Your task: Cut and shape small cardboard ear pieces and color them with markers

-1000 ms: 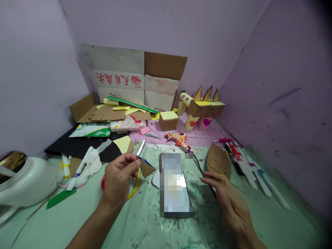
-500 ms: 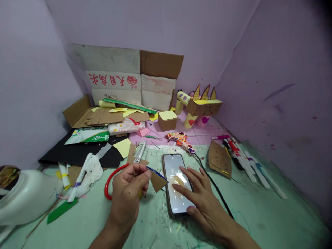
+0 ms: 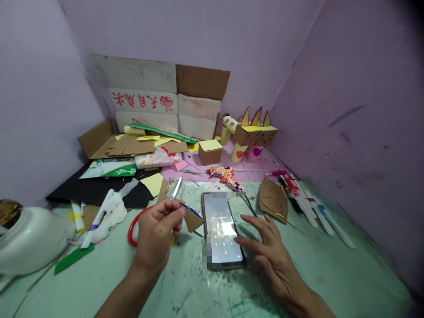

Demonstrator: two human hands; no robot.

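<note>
My left hand pinches a small piece of brown cardboard with a blue edge between thumb and fingers. Just beneath and behind that hand lie red-handled scissors, blades pointing away; part of the handle is hidden. A smartphone with a lit screen rests on the table between my hands. To its right hovers my right hand, fingers spread and holding nothing, one fingertip close to the screen's right edge; whether it touches I cannot tell.
Behind the phone lies a patterned glue gun with a black cord. Several markers and a brown cardboard piece are at right. Farther back stand a small box and a cardboard spiked animal. A white vessel occupies the left.
My right hand has drawn back to the right, off the middle of the phone screen. The screen now shows a different display. My left hand still holds the cardboard piece; the view has shifted slightly.
</note>
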